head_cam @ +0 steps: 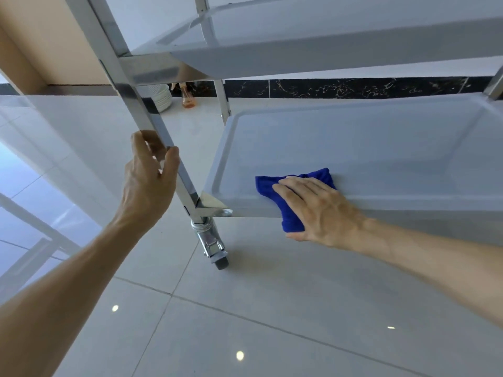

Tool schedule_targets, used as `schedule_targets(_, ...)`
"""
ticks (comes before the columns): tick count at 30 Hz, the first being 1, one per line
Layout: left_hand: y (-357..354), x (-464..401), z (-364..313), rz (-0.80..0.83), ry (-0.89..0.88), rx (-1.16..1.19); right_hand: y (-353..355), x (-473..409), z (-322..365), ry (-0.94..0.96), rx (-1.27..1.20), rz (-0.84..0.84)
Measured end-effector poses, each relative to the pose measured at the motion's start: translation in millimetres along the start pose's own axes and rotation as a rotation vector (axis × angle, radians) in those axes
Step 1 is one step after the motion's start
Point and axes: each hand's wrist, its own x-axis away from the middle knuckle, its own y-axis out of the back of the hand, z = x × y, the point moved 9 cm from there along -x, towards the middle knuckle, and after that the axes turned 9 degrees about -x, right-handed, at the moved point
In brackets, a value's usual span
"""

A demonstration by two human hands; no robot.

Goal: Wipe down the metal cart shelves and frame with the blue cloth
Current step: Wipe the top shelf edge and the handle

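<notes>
**Cloth on the bottom shelf's front rim**

Left hand [148, 180] curls around the cart's corner post [152, 123]. Beyond the post: stacked plates [162, 97], spray bottle [187, 97]. Below it, a caster [215, 248]. Right hand [318, 210], fingers flat, thumb under, presses the blue cloth [272, 186] over the bottom shelf [353, 148] rim.

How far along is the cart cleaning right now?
Done: nothing provably; every surface shines alike. In hand: the right hand presses the blue cloth over the near rim of the lower shelf, while the left hand holds the frame post. Left, as far as visible: the rest of that shelf, the upper shelf and the posts.
</notes>
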Motion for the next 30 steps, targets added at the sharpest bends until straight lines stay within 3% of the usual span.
schedule_targets(8,-2.8,17.5,-2.1,0.06,0.063,-0.075,32.9,75.0,-75.5,-0.135,-0.008,0.072)
schedule_targets(12,-18.7,51.9,26.6,0.298,0.235,-0.427,46.2,104.0,-105.7,-0.206,-0.026,0.097)
schedule_targets(14,-27.1,60.8,21.3,0.363,0.232,-0.443,52.1,117.9,-120.0,-0.241,-0.039,0.096)
schedule_targets(19,-72.5,52.8,-65.3,0.424,-0.132,-0.328,70.8,157.1,-163.1,-0.338,-0.055,0.109)
schedule_targets(24,-156.2,63.3,-151.8,0.682,-0.483,-0.494,93.7,201.8,-216.9,-0.44,-0.074,0.17)
schedule_targets(27,-193.9,70.8,-195.4,0.783,-0.617,-0.531,108.4,234.1,-247.4,-0.537,-0.073,0.169)
schedule_targets(30,-222.8,73.4,-226.7,0.87,-0.642,-0.566,119.4,258.7,-269.2,-0.61,-0.09,0.109)
